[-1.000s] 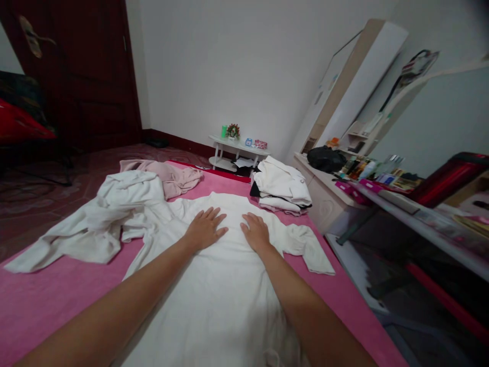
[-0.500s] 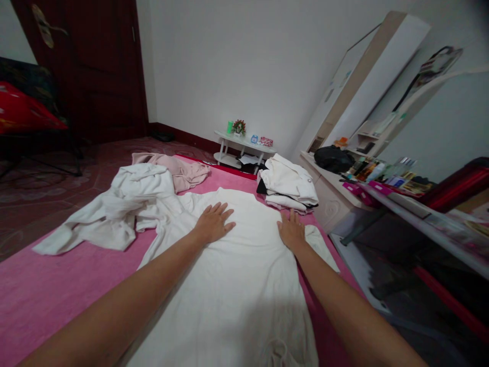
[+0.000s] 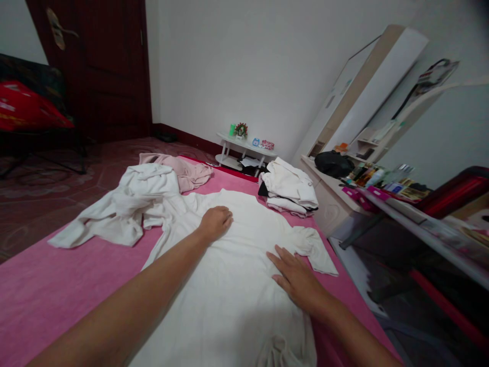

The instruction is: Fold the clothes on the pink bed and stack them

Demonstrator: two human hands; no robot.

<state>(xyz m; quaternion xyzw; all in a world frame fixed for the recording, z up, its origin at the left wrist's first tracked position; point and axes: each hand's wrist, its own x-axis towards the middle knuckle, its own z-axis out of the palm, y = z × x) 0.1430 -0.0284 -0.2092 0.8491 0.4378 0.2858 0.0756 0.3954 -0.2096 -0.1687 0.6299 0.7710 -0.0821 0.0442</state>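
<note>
White shirt (image 3: pixel 225 295) spread flat on a pink cover (image 3: pixel 57 290)

The shirt lies with its collar end pointing away from the person and one sleeve (image 3: pixel 320 255) stretched out on the right. The left hand (image 3: pixel 217 223) rests on its upper part, fingers loosely curled; whether they have hold of any cloth cannot be told. The right hand (image 3: pixel 293 272) is open over the shirt's right side, fingers apart, gripping nothing; contact with the fabric is unclear. Just beside the shirt, on the left, sits a rumpled white garment (image 3: pixel 151 177), with a pale pink garment (image 3: pixel 193 173) behind it. A folded stack of clothes (image 3: pixel 292 186) stands near the far right corner. Beyond, a small white table (image 3: pixel 244 145) carries a green cup (image 3: pixel 232 129).
</note>
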